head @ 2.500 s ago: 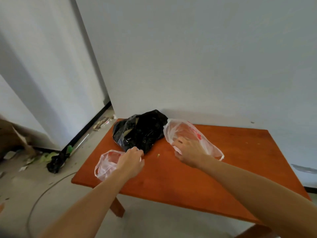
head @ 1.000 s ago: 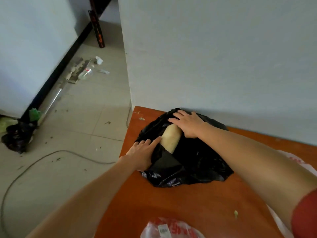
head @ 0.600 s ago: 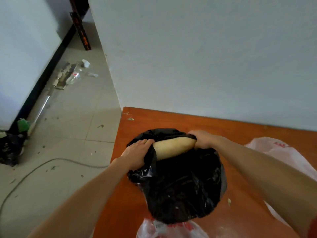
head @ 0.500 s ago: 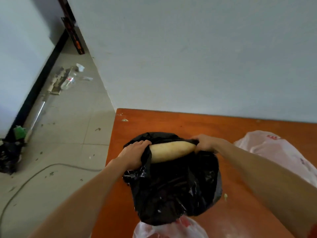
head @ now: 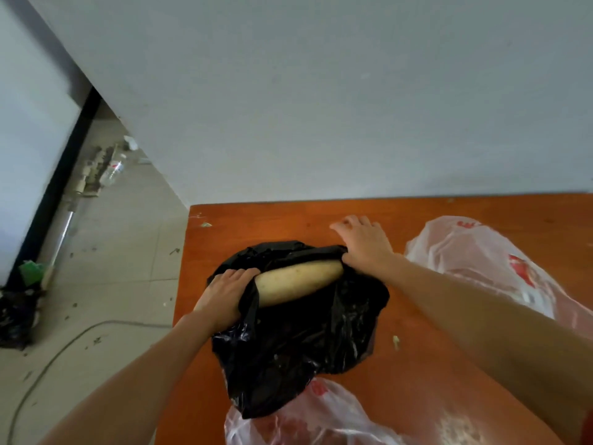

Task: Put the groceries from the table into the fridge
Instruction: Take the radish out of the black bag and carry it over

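Both ends of the radish (head: 298, 282) meet our hands, its length crosswise: left hand (head: 224, 295) grips the black bag (head: 298, 348), right hand (head: 364, 244) presses it straight-fingered.

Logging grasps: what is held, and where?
Left hand grips the black bag at its rim beside the pale root; right hand, fingers spread, touches the opposite rim, grip unclear.

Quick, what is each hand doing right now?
Left hand: grips the rim of the black bag.
Right hand: fingers straight, at the bag's rim; whether it grips cannot be told.
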### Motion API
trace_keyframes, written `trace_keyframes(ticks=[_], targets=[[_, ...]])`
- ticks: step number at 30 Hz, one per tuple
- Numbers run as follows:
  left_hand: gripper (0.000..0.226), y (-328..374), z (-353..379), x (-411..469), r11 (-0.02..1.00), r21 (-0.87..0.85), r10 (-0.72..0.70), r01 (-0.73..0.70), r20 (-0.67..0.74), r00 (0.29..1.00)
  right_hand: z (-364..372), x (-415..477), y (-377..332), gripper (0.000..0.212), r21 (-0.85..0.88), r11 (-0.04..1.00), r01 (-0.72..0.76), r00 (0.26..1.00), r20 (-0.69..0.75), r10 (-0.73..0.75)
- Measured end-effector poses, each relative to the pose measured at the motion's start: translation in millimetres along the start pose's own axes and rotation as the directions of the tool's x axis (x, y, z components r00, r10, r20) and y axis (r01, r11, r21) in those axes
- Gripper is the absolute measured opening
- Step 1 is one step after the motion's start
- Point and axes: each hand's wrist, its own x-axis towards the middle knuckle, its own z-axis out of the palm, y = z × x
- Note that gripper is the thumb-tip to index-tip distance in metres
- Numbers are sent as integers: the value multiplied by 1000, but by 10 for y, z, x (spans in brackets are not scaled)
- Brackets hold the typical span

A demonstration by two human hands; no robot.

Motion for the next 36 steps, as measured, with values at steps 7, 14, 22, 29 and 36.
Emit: trace_keyframes(ticks=[7,14,22,29,36], targets=[[59,-112,-172,-134,995,79,67,-64,-45,997,220,-23,-717,82,-63,855,514,844,215,-491],[45,-719,-127,-650,991,59,-113,116,-66,991,398,286,-751,92,22,919,393,884,268,-384],[55,-652,207,-622,946,253,-182,201,-98,978,470,122,-555,83,148,923,355,892,242,-382],[61,-300,466,-623,938,236,-252,254,-39,967,399,0,-663,93,182,953,243,928,242,-283],[60,-342,455,-646,930,300,-224,214,0,975,565,26,-1029,92,-25,965,262,963,72,-259]])
